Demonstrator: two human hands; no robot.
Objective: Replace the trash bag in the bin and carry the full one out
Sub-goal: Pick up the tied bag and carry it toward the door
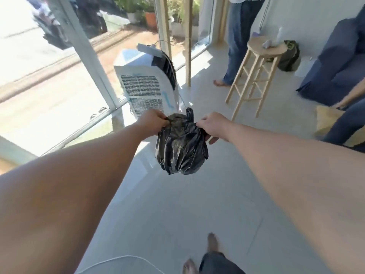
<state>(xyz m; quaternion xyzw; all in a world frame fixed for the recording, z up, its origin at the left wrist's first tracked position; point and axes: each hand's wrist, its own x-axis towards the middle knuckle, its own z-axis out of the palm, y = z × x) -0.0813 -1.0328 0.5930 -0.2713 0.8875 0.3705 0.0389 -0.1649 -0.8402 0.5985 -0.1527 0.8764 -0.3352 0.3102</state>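
The full trash bag (182, 144) is already out of the bin and hangs above the floor, just in front of the white air cooler (147, 86). Left hand (153, 121) and right hand (212, 127) each pinch its crinkled, glossy black plastic top. No bin shows; carrying out remains.

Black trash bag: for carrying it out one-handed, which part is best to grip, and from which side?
Grip the gathered neck of the black trash bag at its top, coming from above. The left hand and right hand already pinch the two bunched ends there, a loose tab sticks up between them, and the bulging body hangs free below, too round and slippery to hold well.
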